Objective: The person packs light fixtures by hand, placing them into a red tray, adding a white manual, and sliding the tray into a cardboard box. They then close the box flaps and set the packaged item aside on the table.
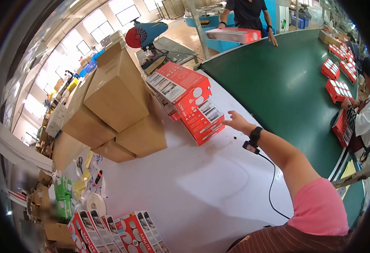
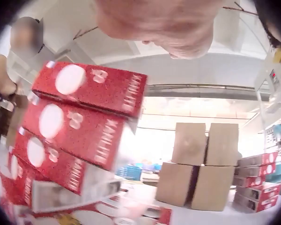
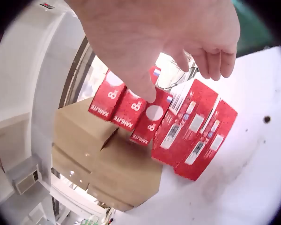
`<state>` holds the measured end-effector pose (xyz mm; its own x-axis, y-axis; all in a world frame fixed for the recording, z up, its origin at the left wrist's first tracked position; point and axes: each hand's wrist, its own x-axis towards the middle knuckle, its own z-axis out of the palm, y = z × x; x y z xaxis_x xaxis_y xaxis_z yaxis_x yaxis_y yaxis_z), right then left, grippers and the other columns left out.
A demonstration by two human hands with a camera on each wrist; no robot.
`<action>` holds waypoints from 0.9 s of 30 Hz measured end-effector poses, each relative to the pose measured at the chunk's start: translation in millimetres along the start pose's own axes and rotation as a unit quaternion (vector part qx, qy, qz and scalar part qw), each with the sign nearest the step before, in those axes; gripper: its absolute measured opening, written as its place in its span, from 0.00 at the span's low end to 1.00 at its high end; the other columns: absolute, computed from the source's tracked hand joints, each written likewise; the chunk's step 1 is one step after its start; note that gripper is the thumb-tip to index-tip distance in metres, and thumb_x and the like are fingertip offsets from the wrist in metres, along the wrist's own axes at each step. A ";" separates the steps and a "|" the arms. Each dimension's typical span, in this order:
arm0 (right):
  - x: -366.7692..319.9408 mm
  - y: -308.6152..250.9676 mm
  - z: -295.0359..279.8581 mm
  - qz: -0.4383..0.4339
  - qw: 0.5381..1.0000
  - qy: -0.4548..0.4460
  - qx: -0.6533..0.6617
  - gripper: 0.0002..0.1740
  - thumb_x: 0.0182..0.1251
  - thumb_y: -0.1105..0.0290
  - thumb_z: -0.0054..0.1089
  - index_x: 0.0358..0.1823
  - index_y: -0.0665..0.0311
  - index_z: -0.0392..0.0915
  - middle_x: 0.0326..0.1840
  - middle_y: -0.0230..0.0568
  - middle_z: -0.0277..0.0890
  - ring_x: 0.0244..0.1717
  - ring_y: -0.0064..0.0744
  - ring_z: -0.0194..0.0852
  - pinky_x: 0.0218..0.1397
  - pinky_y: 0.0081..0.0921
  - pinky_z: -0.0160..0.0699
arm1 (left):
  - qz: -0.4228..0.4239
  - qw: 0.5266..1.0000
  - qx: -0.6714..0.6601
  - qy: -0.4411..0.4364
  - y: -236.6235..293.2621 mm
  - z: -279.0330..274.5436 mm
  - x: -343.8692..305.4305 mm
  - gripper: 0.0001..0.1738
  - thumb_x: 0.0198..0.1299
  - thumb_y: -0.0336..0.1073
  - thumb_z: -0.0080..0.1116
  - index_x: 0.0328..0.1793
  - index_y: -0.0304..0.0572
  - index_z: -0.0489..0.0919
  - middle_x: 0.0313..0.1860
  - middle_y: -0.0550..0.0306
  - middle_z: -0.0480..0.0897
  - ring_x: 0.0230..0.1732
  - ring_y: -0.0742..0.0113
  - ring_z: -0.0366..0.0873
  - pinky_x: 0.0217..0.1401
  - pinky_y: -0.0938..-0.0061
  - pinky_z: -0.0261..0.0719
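Observation:
My right hand (image 1: 238, 122) is beside a stack of red-and-white XANLITE boxes (image 1: 195, 95) on the white table, its fingers loosely extended and holding nothing. In the right wrist view that hand (image 3: 173, 37) spreads over the upright red boxes (image 3: 195, 129), thumb overlapping one of them. My left hand (image 2: 164, 26) shows only in part at the top of the left wrist view, blurred, its fingers hidden. Below it stand several tilted red XANLITE boxes (image 2: 91, 89); similar boxes (image 1: 138, 234) show at the bottom edge of the head view.
Brown cartons (image 1: 117, 92) are stacked left of the red boxes. A green conveyor belt (image 1: 286, 80) runs along the right, with open red boxes (image 1: 339, 90) on it. Across it, a person holds a red box (image 1: 235, 35). A tape roll (image 1: 96, 204) and scissors (image 1: 80, 163) lie left.

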<state>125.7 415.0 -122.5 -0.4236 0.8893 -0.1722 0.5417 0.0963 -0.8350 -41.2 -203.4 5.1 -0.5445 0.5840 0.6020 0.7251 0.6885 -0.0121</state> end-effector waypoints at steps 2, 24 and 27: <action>31.7 1.8 0.4 0.004 1.000 -0.014 0.028 0.55 0.53 0.47 0.70 0.73 0.76 0.54 0.69 0.64 0.64 0.69 0.51 0.66 0.69 0.34 0.67 | 0.013 0.999 -0.050 0.001 21.9 26.8 1.5 0.28 0.63 0.35 0.60 0.67 0.29 0.69 0.64 0.34 0.72 0.63 0.36 0.71 0.68 0.51 0.66; 115.2 6.4 33.8 -0.060 0.974 -0.163 0.142 0.24 0.59 0.68 0.69 0.55 0.71 0.77 0.48 0.45 0.83 0.46 0.32 0.82 0.53 0.28 0.79 | -0.139 0.937 -0.301 -0.110 170.3 178.6 28.7 0.21 0.52 0.23 0.56 0.55 0.29 0.76 0.54 0.39 0.76 0.57 0.45 0.73 0.63 0.61 0.69; 109.9 11.0 31.9 -0.055 0.970 -0.168 0.167 0.25 0.59 0.68 0.69 0.56 0.71 0.75 0.47 0.45 0.83 0.46 0.32 0.82 0.53 0.28 0.79 | -0.116 0.943 -0.294 -0.105 178.5 186.4 36.1 0.20 0.53 0.24 0.57 0.55 0.29 0.76 0.52 0.39 0.77 0.56 0.44 0.74 0.62 0.61 0.70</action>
<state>61.9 499.4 -167.3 -0.7080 0.6812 -0.1863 0.2382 -0.0181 -0.9711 -10.0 20.8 -124.1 -0.7441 0.5617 0.3617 0.6509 0.4876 0.5819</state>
